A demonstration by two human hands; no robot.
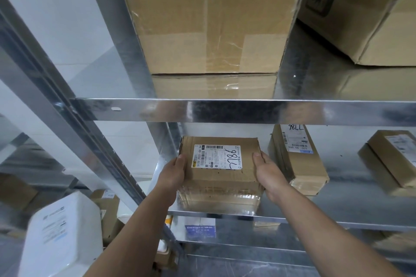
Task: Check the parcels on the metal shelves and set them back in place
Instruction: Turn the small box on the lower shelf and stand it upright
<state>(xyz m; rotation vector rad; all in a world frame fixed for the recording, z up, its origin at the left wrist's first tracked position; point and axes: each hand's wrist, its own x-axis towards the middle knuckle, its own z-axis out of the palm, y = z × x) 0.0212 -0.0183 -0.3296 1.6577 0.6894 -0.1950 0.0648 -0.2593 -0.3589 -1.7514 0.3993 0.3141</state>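
Left hand (174,174) and right hand (269,174) fingers (180,161) clasp the box (219,183) between them (label up); I'd next seat it squarely on the shelf (319,220).

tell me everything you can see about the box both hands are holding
The cardboard parcel is a brown, squat box, dented, with glossy clear tape across its front face. A white shipping label with barcodes and handwritten black digits lies on top. It is level at the left end of the middle metal shelf, near the front edge. The left hand and right hand grip its sides, thumbs on top.
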